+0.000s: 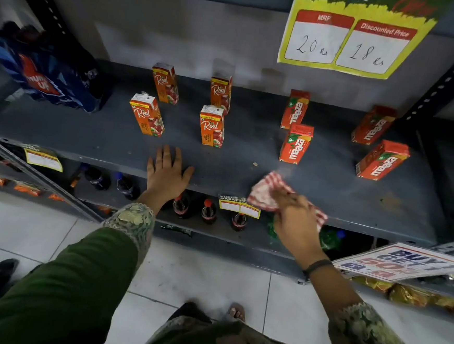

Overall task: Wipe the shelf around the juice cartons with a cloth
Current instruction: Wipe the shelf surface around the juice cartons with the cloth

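Observation:
A grey metal shelf point(247, 170) carries several small juice cartons standing apart: orange Real cartons point(211, 125) in the middle and red Maaza cartons point(296, 143) to the right. My right hand point(295, 218) is shut on a red-and-white checked cloth point(266, 192), which rests on the shelf's front edge, just in front of the nearest Maaza carton. My left hand point(167, 171) lies flat and open on the shelf's front edge, below the Real cartons, holding nothing.
A blue shrink-wrapped bottle pack point(49, 71) sits at the shelf's left end. A yellow price poster point(353, 38) hangs above at the right. Cola bottles point(208, 211) stand on the lower shelf. A small crumb point(255, 164) lies on the shelf. White floor tiles lie below.

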